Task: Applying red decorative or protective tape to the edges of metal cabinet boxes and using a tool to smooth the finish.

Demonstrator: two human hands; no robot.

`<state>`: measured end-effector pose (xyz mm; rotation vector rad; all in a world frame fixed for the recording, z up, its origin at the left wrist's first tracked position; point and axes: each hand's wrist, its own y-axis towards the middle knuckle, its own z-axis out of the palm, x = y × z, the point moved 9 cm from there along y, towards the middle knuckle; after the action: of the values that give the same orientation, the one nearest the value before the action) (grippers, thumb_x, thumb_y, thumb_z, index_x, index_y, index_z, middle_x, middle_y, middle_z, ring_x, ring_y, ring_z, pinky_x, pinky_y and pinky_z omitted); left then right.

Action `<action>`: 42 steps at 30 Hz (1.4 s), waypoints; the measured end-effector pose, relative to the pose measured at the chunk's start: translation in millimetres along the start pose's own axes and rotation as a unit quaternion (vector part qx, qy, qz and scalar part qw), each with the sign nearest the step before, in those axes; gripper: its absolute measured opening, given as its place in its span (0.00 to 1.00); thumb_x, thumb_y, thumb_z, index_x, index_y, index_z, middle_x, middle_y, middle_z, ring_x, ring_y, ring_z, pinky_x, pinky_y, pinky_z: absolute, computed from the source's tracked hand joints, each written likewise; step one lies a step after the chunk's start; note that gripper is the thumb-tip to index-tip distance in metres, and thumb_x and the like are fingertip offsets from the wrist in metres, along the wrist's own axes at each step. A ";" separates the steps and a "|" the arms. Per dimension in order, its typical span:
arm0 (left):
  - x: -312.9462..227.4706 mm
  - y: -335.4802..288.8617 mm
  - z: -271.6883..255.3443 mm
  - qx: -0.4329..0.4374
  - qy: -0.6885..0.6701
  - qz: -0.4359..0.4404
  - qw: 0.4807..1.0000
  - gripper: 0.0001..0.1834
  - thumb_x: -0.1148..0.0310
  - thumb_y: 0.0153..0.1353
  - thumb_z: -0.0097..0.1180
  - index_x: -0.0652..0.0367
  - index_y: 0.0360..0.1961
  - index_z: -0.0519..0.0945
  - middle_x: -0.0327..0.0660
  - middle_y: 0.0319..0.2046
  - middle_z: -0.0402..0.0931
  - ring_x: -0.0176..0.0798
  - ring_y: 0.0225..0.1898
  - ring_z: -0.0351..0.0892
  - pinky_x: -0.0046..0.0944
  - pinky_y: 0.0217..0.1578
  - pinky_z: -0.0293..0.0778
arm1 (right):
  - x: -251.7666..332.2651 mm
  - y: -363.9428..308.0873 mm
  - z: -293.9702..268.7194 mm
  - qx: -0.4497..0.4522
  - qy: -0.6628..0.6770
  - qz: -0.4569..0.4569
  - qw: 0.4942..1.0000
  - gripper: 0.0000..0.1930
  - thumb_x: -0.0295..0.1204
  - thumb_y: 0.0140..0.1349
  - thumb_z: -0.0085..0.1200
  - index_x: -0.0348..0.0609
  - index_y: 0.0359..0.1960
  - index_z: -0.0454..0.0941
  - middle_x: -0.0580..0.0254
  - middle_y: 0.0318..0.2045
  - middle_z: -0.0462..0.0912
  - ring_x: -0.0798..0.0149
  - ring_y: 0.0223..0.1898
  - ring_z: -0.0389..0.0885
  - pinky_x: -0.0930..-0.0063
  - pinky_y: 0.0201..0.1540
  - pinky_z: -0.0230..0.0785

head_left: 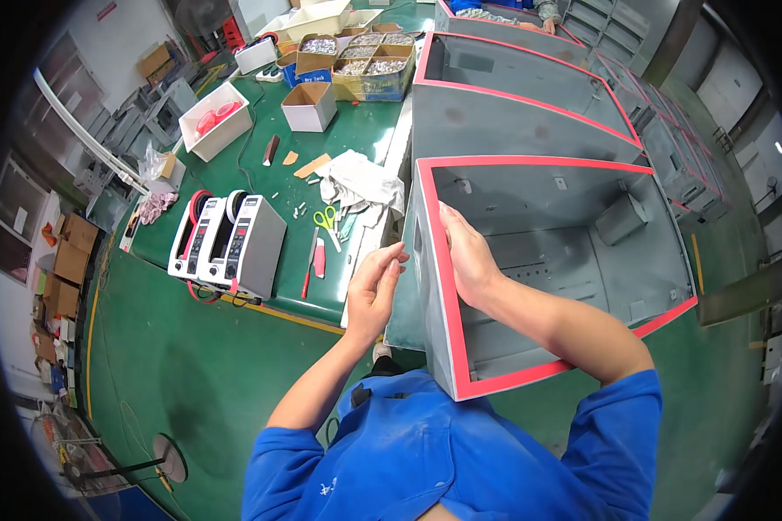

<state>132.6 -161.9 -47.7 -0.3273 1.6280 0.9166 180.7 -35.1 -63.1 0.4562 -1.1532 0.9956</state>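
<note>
Right in front of me stands a grey metal box (547,260), its open side facing up and its rim covered with red tape (450,300). My right hand (471,256) reaches over the opening to the inner side of the box's left wall, fingers extended and close together along the taped rim. Just outside that wall is my left hand (374,291), thumb and fingers brought together in a pinch. Whatever may be between those fingertips is too small to make out.
On the green table (295,286) at left stand two tape dispensers (235,243), with green-handled scissors (327,219), a white cloth (361,184) and a white bin (215,122) beyond. Cartons of small parts (374,69) are farther back. More grey boxes (521,87) line up behind mine; another person's hand (549,24) shows there.
</note>
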 end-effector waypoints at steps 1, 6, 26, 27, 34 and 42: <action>-2.7 -1.2 1.0 0.004 0.007 0.006 1.000 0.14 0.76 0.62 0.41 0.66 0.48 0.71 0.43 0.41 0.71 0.34 0.44 0.71 0.32 0.44 0.69 | -0.3 -1.2 -0.3 -0.003 -0.002 0.001 1.000 0.29 0.44 0.65 0.34 0.32 0.60 0.52 0.51 0.60 0.56 0.64 0.63 0.51 0.74 0.63 0.42; -7.3 -6.1 4.8 0.022 0.039 0.023 0.999 0.14 0.77 0.62 0.41 0.66 0.49 0.70 0.45 0.42 0.70 0.35 0.44 0.71 0.32 0.44 0.70 | 2.3 -6.0 7.1 0.002 0.000 -0.002 1.000 0.30 0.45 0.65 0.34 0.33 0.60 0.51 0.51 0.60 0.56 0.63 0.63 0.50 0.74 0.63 0.42; -71.3 -28.4 47.3 0.120 0.294 0.278 0.907 0.24 0.83 0.43 0.48 0.60 0.47 0.74 0.44 0.49 0.70 0.48 0.53 0.67 0.43 0.49 0.65 | 11.2 -13.0 8.0 -0.033 -0.027 0.007 0.999 0.30 0.46 0.65 0.34 0.34 0.59 0.53 0.52 0.59 0.58 0.64 0.62 0.51 0.74 0.62 0.43; -70.8 -30.3 49.9 0.124 0.308 0.288 0.898 0.24 0.82 0.43 0.48 0.60 0.47 0.74 0.44 0.49 0.70 0.48 0.53 0.67 0.43 0.49 0.65 | 13.5 -14.5 8.8 -0.036 -0.036 0.006 0.999 0.30 0.46 0.64 0.34 0.34 0.59 0.53 0.52 0.59 0.58 0.64 0.62 0.51 0.74 0.62 0.42; -65.2 -35.9 55.9 0.139 0.352 0.310 0.872 0.24 0.79 0.44 0.49 0.59 0.47 0.74 0.42 0.50 0.70 0.46 0.54 0.66 0.43 0.51 0.64 | 12.6 -13.7 8.9 -0.028 -0.030 0.004 0.999 0.29 0.46 0.64 0.34 0.34 0.59 0.54 0.52 0.59 0.58 0.63 0.62 0.52 0.74 0.62 0.42; -60.0 -38.0 55.7 0.139 0.372 0.319 0.861 0.24 0.77 0.44 0.49 0.58 0.47 0.74 0.41 0.50 0.70 0.45 0.54 0.66 0.43 0.52 0.64 | 18.2 -18.6 12.1 -0.049 -0.042 0.008 0.998 0.30 0.46 0.64 0.35 0.33 0.59 0.53 0.51 0.59 0.57 0.63 0.62 0.51 0.74 0.62 0.42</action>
<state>213.4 -162.8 -7.6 0.1055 2.6517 1.0844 190.9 -46.3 -38.8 0.4153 -1.2766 0.9360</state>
